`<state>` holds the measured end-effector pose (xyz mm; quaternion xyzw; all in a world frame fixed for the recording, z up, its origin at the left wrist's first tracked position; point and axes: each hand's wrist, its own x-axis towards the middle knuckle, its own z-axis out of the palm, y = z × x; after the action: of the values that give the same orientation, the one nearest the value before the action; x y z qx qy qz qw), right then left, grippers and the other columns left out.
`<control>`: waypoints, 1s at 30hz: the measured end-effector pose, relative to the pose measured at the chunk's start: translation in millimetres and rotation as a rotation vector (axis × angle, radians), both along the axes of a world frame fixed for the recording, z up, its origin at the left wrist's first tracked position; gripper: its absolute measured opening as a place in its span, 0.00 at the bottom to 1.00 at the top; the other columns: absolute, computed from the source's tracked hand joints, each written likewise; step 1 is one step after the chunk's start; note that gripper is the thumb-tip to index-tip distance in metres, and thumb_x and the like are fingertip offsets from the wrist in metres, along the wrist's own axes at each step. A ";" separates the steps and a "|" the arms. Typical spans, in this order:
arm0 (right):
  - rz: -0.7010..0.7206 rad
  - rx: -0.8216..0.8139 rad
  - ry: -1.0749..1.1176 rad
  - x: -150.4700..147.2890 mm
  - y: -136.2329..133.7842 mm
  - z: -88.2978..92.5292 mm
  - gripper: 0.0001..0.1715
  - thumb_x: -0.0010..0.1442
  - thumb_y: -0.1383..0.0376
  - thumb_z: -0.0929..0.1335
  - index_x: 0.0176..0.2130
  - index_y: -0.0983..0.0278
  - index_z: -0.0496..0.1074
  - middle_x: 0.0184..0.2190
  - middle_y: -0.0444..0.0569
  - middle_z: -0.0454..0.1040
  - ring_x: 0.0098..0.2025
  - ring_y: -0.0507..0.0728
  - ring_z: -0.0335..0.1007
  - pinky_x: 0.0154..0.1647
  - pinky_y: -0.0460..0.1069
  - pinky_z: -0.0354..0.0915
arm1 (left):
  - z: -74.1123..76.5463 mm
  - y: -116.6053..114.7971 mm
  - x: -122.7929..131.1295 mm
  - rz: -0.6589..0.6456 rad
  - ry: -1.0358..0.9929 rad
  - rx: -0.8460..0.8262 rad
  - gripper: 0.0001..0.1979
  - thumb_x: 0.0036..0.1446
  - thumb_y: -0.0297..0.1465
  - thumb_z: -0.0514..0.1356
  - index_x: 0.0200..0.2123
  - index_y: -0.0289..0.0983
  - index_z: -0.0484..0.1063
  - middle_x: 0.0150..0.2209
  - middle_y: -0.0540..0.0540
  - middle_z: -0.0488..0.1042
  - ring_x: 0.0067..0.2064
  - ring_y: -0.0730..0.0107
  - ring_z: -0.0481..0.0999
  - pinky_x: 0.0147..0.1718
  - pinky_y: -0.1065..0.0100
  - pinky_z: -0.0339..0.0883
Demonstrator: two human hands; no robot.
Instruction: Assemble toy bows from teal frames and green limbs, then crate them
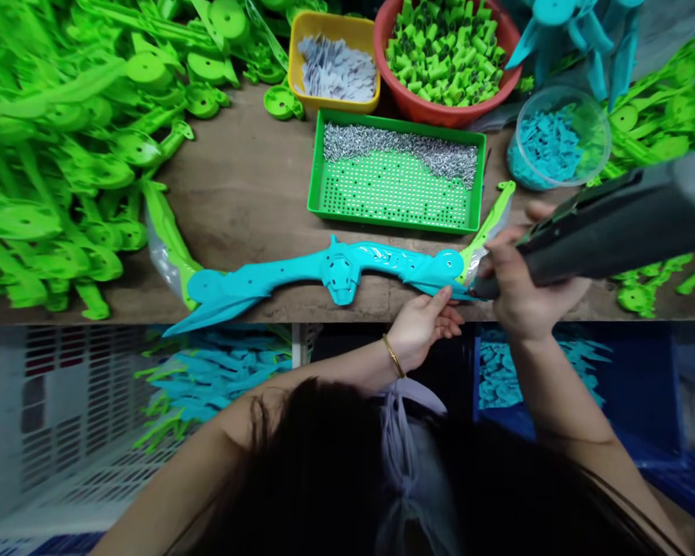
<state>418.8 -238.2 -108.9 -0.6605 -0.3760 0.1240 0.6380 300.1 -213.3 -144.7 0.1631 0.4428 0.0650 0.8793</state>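
A toy bow (341,279) with a blue body and green-and-clear end arms lies across the front edge of the bench. My left hand (425,323) pinches the lower edge of its right blue wing, thumb on top and fingers curled below. In my right hand (518,289) is a dark power screwdriver (602,224), its body slanting up to the right. The screwdriver's tip is down by the bow's right end, partly hidden by my fingers, so I cannot tell whether it touches a screw.
Behind the bow stands a green basket (397,215) of small screws. Farther back are a yellow tub (336,102) of pale pieces, a red bowl (445,116) of green parts and a clear tub (596,166) of blue parts. Green parts (52,154) pile up left. Crates (17,432) sit below.
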 end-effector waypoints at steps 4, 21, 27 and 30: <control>0.099 0.290 0.012 14.9 31.7 27.3 0.19 0.55 0.62 0.71 0.48 0.57 0.69 0.37 0.41 0.77 0.24 0.47 0.70 0.25 0.46 0.69 | 4.6 3.2 -11.2 -0.018 0.042 0.049 0.16 0.65 0.32 0.55 0.26 0.31 0.67 0.21 0.48 0.73 0.20 0.80 0.72 0.21 0.78 0.61; -0.129 0.382 -0.179 30.7 99.9 -37.1 0.11 0.61 0.57 0.67 0.43 0.58 0.65 0.36 0.42 0.70 0.22 0.47 0.66 0.25 0.49 0.68 | 3.8 6.0 -29.4 -0.058 0.063 0.096 0.12 0.61 0.35 0.59 0.29 0.33 0.65 0.23 0.48 0.74 0.21 0.76 0.75 0.21 0.76 0.66; -0.127 0.346 -0.201 34.8 100.2 -42.6 0.11 0.62 0.58 0.66 0.44 0.58 0.64 0.32 0.42 0.66 0.21 0.47 0.65 0.25 0.48 0.68 | 7.9 17.2 -34.7 -0.108 0.089 0.052 0.14 0.62 0.39 0.58 0.31 0.35 0.62 0.21 0.47 0.75 0.20 0.70 0.76 0.18 0.74 0.67; -0.107 0.417 -0.157 37.2 100.8 -43.4 0.10 0.59 0.59 0.69 0.42 0.57 0.68 0.31 0.41 0.69 0.21 0.47 0.66 0.25 0.48 0.68 | 5.7 19.2 -34.2 -0.088 0.105 0.051 0.14 0.63 0.38 0.56 0.31 0.34 0.62 0.20 0.46 0.75 0.19 0.70 0.76 0.18 0.73 0.68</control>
<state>456.0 -137.3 -152.3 -0.5410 -0.4066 -0.0422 0.7350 265.9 -194.2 -139.0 0.2078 0.4789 0.0287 0.8524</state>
